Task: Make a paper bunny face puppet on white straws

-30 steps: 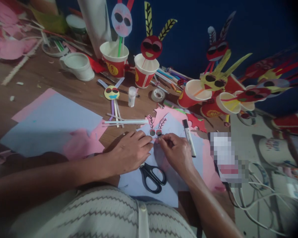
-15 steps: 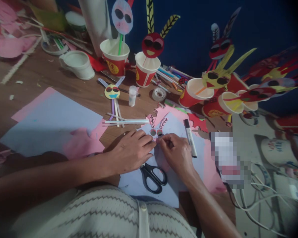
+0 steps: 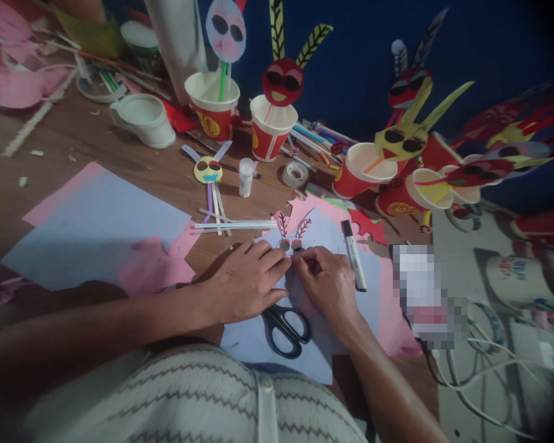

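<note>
A small paper face [image 3: 290,245] with dark eyes and two leaf-patterned antennae lies on the blue paper [image 3: 323,234]. My left hand [image 3: 253,277] rests palm down, its fingers stretched out to the lower edge of the face. Just right of it, my right hand [image 3: 327,277] has thumb and fingers pinched together at that edge; what they grip is too small to tell. Black-handled scissors [image 3: 289,329] lie below the hands, their blades hidden under my left hand. A marker [image 3: 353,255] lies to the right of my right hand.
Several straws [image 3: 235,226] and a yellow paper face [image 3: 208,170] lie ahead, near a small bottle [image 3: 245,178] and a tape roll [image 3: 295,175]. Red paper cups [image 3: 272,138] with face puppets stand behind. Blue paper [image 3: 96,240] lies left; cables [image 3: 471,381] run at right.
Both hands stay at the lower edge of the paper face. My left fingertips have shifted very slightly to the right; nothing else has visibly moved apart from a small view shift.
</note>
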Action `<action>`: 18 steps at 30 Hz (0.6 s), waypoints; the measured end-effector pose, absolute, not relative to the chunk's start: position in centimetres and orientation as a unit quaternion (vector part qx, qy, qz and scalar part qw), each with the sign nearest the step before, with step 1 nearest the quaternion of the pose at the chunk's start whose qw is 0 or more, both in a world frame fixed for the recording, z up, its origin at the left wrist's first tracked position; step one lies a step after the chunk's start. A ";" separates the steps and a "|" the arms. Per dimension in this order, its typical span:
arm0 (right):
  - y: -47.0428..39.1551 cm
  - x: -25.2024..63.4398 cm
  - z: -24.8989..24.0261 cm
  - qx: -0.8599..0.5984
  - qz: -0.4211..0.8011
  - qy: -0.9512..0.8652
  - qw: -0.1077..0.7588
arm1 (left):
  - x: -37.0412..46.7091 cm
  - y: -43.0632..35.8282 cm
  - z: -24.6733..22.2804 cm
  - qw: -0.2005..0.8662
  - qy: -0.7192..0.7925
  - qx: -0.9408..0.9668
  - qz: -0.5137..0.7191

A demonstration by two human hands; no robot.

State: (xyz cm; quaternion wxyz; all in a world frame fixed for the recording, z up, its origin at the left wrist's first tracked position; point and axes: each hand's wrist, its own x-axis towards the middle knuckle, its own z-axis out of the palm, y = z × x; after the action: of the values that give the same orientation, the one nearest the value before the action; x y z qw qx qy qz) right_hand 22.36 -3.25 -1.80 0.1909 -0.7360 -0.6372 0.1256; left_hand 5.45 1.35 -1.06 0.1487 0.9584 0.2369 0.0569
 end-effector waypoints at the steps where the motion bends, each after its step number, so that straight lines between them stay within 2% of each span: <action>1: -3.3 22.3 -1.8 -0.735 0.126 -0.638 0.192 | 5.5 1.3 -1.1 0.148 0.238 0.958 0.055; 18: -3.2 22.4 -1.8 -0.732 0.105 -0.648 0.182 | 5.7 1.3 -0.9 0.145 0.240 0.959 0.039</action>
State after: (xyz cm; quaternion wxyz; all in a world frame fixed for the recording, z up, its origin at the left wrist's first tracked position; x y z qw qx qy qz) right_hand 22.37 -3.21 -1.78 0.1822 -0.7319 -0.6481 0.1051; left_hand 5.67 1.28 -0.88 0.1446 0.9592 0.2399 0.0387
